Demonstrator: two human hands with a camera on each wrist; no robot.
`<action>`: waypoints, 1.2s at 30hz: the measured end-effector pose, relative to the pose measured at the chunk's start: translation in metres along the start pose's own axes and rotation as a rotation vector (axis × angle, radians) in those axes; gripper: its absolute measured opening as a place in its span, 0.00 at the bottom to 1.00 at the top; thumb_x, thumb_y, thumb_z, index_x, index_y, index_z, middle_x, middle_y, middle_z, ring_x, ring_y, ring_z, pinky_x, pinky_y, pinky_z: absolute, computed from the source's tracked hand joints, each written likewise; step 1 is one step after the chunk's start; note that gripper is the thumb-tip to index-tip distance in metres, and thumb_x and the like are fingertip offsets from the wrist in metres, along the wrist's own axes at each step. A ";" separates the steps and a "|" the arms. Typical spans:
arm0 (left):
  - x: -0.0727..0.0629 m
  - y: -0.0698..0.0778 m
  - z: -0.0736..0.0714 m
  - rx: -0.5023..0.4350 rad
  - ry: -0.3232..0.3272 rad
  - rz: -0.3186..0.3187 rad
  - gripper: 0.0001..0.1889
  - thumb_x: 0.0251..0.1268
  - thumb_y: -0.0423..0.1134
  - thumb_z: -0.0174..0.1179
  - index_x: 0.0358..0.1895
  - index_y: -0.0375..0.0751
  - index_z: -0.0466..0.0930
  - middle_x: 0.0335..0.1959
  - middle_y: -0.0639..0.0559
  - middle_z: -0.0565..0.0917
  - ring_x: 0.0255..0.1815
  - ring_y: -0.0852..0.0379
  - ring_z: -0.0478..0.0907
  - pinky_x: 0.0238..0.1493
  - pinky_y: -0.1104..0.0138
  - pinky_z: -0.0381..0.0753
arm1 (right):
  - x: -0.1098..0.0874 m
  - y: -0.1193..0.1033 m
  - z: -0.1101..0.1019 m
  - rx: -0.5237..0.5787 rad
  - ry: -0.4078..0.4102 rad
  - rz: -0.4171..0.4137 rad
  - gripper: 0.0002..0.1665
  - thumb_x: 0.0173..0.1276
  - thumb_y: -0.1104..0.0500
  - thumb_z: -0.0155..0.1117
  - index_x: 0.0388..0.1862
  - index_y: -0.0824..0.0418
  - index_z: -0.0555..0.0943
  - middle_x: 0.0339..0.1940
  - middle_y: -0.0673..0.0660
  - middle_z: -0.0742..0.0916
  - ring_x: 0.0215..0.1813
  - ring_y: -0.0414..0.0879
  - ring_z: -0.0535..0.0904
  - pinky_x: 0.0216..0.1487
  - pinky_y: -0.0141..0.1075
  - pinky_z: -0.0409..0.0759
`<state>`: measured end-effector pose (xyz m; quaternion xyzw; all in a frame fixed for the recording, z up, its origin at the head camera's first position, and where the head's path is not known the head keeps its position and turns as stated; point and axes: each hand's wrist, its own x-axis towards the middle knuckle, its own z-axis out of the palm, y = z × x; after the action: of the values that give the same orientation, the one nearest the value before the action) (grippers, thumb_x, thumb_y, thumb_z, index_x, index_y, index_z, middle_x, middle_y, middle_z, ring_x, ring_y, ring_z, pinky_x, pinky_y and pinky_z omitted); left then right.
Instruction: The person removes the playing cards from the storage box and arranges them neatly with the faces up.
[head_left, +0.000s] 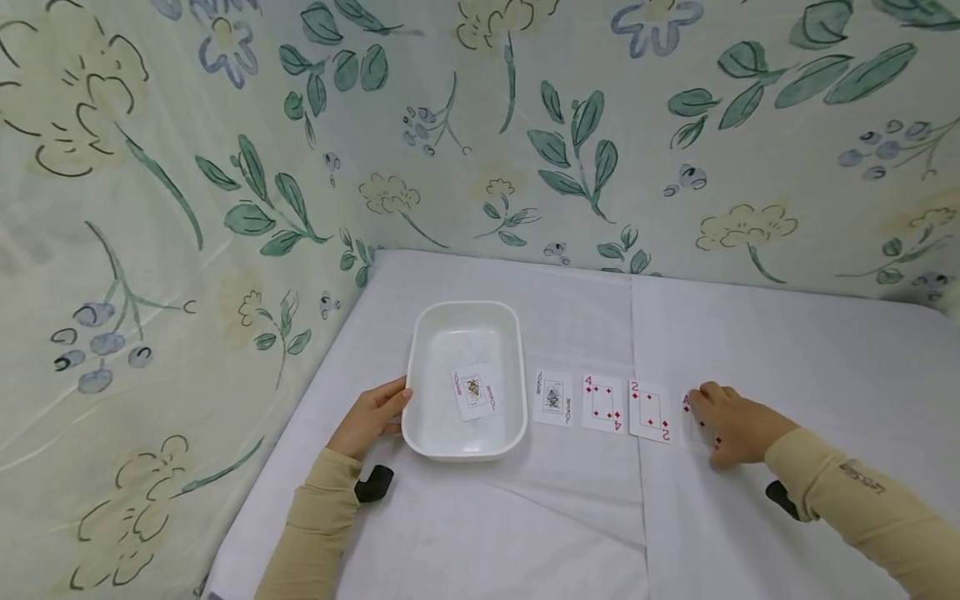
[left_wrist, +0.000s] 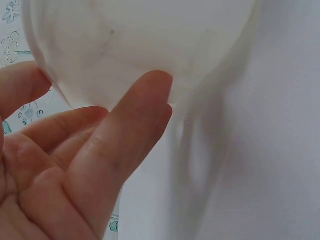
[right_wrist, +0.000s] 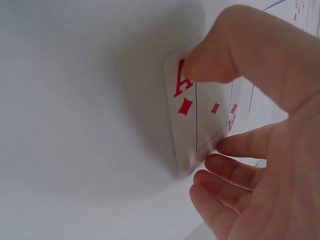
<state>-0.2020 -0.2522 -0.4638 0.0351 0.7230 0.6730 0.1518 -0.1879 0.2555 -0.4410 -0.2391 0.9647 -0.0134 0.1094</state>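
Observation:
My left hand point(head_left: 369, 418) holds the left side of a white rectangular tray point(head_left: 429, 417). In the left wrist view, the thumb lies against the tray's outer wall point(left_wrist: 145, 45), with other fingers along its side. Inside the tray lies a joker card point(head_left: 475, 392) with a coloured figure. My right hand point(head_left: 741, 427) grips an ace of diamonds point(right_wrist: 212, 117), thumb at one edge and fingertips at the opposite edge. In the head view, the hand covers much of that ace. Left of it are a two of diamonds point(head_left: 649, 412), a four of diamonds point(head_left: 603, 403) and a black-and-white joker point(head_left: 553, 398).
A white cloth point(head_left: 570, 517) covers the table, with a seam or fold running front to back under the two of diamonds. Floral fabric point(head_left: 480, 158) hangs behind the table and along its left side. The cards form a row right of the tray.

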 end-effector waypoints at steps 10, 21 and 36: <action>-0.003 0.008 0.002 -0.014 -0.023 -0.001 0.26 0.68 0.39 0.49 0.65 0.32 0.59 0.57 0.31 0.68 0.47 0.38 0.75 0.41 0.56 0.78 | 0.013 -0.008 -0.022 -0.079 0.016 0.077 0.42 0.49 0.54 0.66 0.56 0.77 0.63 0.53 0.74 0.69 0.52 0.68 0.66 0.48 0.57 0.70; -0.008 0.020 0.003 0.005 -0.030 -0.013 0.25 0.69 0.36 0.47 0.65 0.28 0.57 0.56 0.28 0.68 0.47 0.35 0.73 0.42 0.54 0.77 | 0.077 -0.070 -0.070 -0.047 0.146 -0.118 0.39 0.59 0.56 0.62 0.62 0.76 0.59 0.60 0.71 0.66 0.60 0.64 0.62 0.58 0.54 0.63; 0.001 -0.001 0.000 0.032 0.012 0.008 0.27 0.66 0.43 0.52 0.64 0.34 0.61 0.53 0.32 0.72 0.41 0.42 0.78 0.37 0.58 0.79 | 0.165 -0.190 -0.099 -0.110 0.144 -0.368 0.39 0.60 0.47 0.61 0.62 0.70 0.64 0.60 0.64 0.70 0.61 0.56 0.65 0.60 0.43 0.65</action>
<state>-0.2029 -0.2525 -0.4651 0.0363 0.7346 0.6620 0.1442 -0.2644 0.0084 -0.3638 -0.4155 0.9093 0.0023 0.0225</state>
